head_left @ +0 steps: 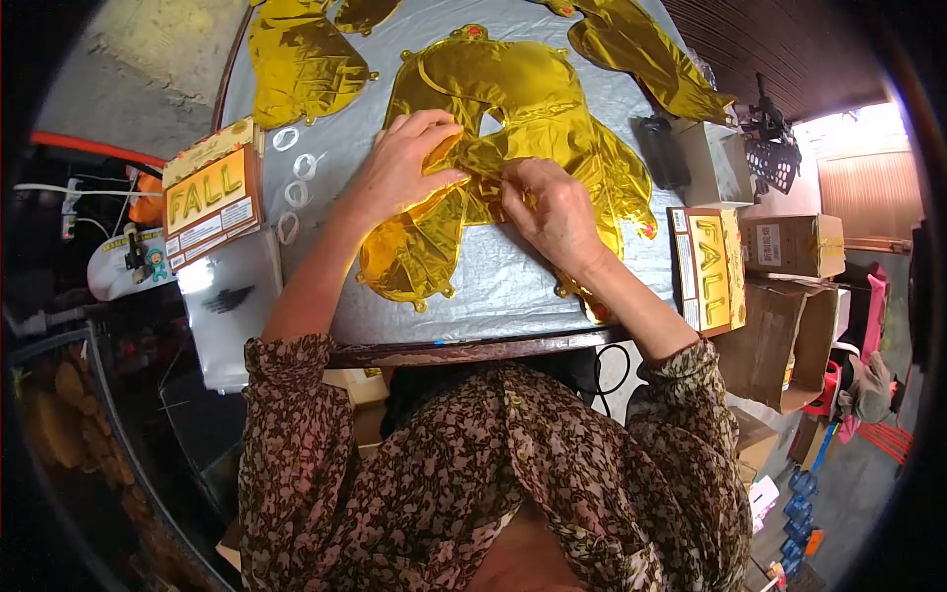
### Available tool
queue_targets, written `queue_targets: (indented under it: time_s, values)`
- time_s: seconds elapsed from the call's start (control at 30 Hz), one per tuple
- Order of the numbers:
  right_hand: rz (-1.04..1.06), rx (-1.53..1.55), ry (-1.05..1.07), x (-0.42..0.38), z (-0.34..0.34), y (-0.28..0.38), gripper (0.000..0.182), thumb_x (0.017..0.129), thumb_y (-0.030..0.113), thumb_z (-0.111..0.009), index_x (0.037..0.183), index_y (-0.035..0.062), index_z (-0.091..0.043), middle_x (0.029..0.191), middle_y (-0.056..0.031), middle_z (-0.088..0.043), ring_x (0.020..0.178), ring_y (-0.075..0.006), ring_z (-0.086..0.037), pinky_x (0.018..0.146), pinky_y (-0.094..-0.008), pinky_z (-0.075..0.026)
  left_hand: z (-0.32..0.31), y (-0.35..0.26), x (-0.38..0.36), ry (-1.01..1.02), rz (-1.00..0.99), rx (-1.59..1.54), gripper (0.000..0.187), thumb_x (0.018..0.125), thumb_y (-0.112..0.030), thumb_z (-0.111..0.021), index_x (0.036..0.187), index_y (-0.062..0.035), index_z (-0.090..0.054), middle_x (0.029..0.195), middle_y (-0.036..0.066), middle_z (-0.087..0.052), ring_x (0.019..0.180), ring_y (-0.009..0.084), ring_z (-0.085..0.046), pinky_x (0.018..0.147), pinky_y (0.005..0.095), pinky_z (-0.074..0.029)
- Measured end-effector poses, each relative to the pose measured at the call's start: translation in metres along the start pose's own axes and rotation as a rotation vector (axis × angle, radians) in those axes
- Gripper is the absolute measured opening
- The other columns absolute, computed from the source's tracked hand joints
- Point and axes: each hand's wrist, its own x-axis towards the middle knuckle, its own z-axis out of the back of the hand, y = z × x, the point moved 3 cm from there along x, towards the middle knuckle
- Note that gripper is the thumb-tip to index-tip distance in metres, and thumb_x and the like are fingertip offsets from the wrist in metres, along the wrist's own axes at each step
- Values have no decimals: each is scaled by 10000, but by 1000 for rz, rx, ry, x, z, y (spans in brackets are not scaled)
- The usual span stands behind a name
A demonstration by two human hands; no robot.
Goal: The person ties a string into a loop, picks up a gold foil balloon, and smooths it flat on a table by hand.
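A flat gold foil balloon (493,74) lies across the middle of the table, its surface creased and shiny. On its left part rests my left hand (406,168), fingers spread and thumb pointing right over the foil. My right hand (554,209) is closed at the balloon's centre, fingers curled in a pinch; what lies between the fingertips is hidden. Folded foil shows between the two hands. More gold foil balloons lie at the back left (306,69) and back right (646,59).
Several white rings (296,194) lie left of the balloon. Packs marked FALL stand at the left (209,197) and right (708,266) table edges. A black object (661,153) and a white box (712,163) are at the right. Cardboard boxes (779,340) stand beyond.
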Motion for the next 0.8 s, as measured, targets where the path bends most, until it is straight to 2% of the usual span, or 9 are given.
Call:
queue_targets:
  time_s: [0.07,0.2,0.37,0.5,0.57,0.8]
  values:
    - [-3,1,16,0,0,0,147,864,52,-691,1003,4,-690,891,-181,-688,819,-357,-682,727,-415,-546,0,-1,1,6,12,-47,559,810,-246,-829,1300,-59,-634,1363,92,-568,1248,321,-532,1061,427,-421]
    - [6,17,34,-2,0,0,146,860,49,-692,998,3,-684,882,-192,-677,816,-370,-673,724,-425,-541,2,-2,1,9,10,-45,521,824,-204,-812,1291,-53,-636,1362,96,-573,1243,321,-537,1057,420,-429]
    - [15,67,51,-3,0,1,155,867,54,-689,1010,-5,-684,900,-206,-679,823,-372,-675,731,-424,-544,2,1,2,-109,2,-168,387,874,-64,-723,1247,-11,-637,1304,136,-625,1181,339,-606,1010,387,-485]
    - [32,85,44,-3,-3,-2,167,871,55,-686,1025,-9,-684,910,-209,-683,828,-373,-676,740,-423,-549,8,10,5,-144,31,-242,317,889,-35,-686,1199,12,-643,1257,150,-648,1142,343,-636,982,375,-504]
    - [26,91,51,-3,-2,1,163,871,52,-685,1023,-7,-684,908,-208,-683,829,-373,-676,743,-423,-549,12,15,8,-193,-25,-147,262,878,-25,-650,1137,15,-646,1225,155,-649,1069,351,-651,922,371,-528]
    - [129,91,104,0,-8,7,140,863,46,-690,997,3,-684,887,-184,-682,834,-369,-668,746,-424,-551,17,27,10,-183,27,-94,301,887,-30,-662,1185,4,-640,1239,154,-649,1132,354,-635,971,372,-507]
